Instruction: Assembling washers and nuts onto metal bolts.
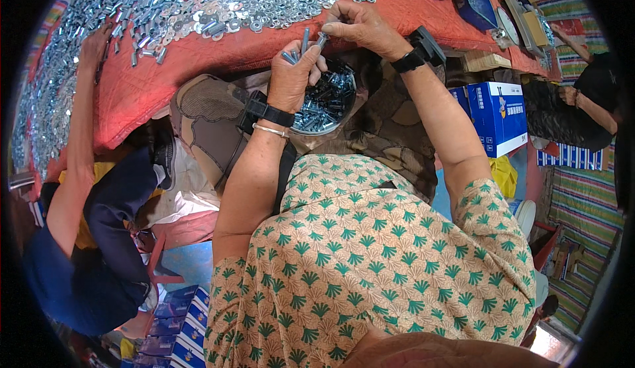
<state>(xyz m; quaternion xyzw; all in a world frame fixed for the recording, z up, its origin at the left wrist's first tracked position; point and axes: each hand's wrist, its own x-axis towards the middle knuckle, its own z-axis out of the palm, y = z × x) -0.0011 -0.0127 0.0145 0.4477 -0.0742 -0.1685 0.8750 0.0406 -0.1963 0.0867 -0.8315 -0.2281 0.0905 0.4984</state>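
My left hand (296, 74) is closed around several silvery metal bolts (305, 40), their ends sticking up past the fingers. Just right of it, my right hand (360, 27) pinches at the upper end of a short metal bolt (322, 39), close to my left thumb. Any small part between the right fingertips is too small to make out. Below both hands, between my knees, sits a round bucket (315, 132) with a pale rim, holding many metal bolts and sleeves (327, 100). My left hand partly covers it.
A red cloth-covered table (132, 107) spans the front, heaped with metal sleeves (132, 4) and washers (248, 4). At left, a person's hand (98, 40) reaches the heap; another person (595, 97) sits at right. Blue-and-white boxes (496, 117) and a blue tray (475, 4) lie rightward.
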